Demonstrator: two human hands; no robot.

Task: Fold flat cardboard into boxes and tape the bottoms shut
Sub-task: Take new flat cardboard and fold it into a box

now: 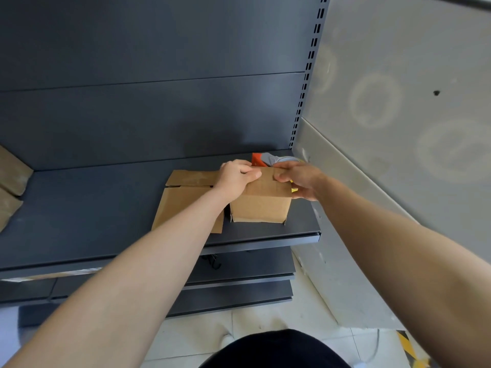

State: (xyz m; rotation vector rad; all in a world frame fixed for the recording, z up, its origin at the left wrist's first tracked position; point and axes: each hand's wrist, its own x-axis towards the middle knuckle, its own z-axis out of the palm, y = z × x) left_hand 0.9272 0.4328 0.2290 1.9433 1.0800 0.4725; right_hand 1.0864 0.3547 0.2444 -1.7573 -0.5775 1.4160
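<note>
A small brown cardboard box [259,205] stands folded on the dark shelf [93,208], near its right end. My left hand [237,177] presses down on the box's top left, fingers curled over the closed flaps. My right hand [300,181] grips the top right corner, thumb on the flaps and fingers down the right side. Behind the box lies an orange and grey tape dispenser [268,159], partly hidden by my hands. A stack of flat cardboard blanks [183,200] lies just left of the box, under my left forearm.
More brown cardboard [10,181] leans at the shelf's far left. The shelf's dark back panel rises behind, with a slotted upright [305,81] on the right. A grey wall [398,102] closes the right side. Lower shelves [239,288] and a tiled floor lie below.
</note>
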